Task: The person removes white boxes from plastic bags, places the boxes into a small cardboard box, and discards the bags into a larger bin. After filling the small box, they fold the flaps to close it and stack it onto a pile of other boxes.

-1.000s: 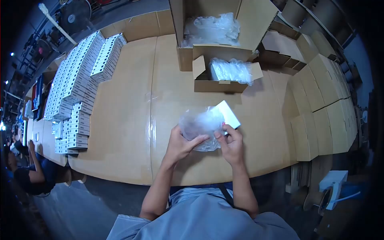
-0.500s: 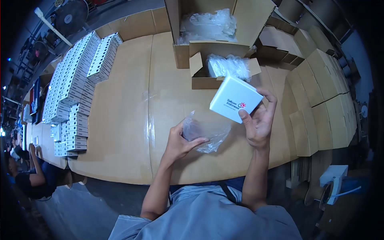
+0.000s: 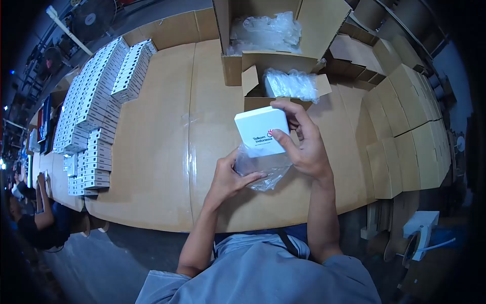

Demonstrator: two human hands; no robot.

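Note:
My right hand (image 3: 304,142) grips a small white box (image 3: 260,129) printed "Telkom Indonesia", its thumb on the printed face and fingers at the upper right edge. A clear plastic bag (image 3: 271,175) is held in my left hand (image 3: 228,175), with the thumb lying across its front. The box's lower edge sits at the mouth of the bag, overlapping it; how deep it goes in I cannot tell. Just beyond the hands, an open cardboard carton (image 3: 255,104) holds white boxes in clear plastic wrapping (image 3: 291,85).
Stacks of small white boxes (image 3: 96,91) stand on the left of the cardboard-covered table (image 3: 157,142). A large open carton (image 3: 233,71) with clear plastic bags (image 3: 266,33) is at the back. Brown cartons (image 3: 415,101) are piled on the right. Another person (image 3: 43,218) sits far left.
My right hand has brought the white box left and slightly down, from the upper right to the mouth of the plastic bag. My left hand has stayed nearly in place.

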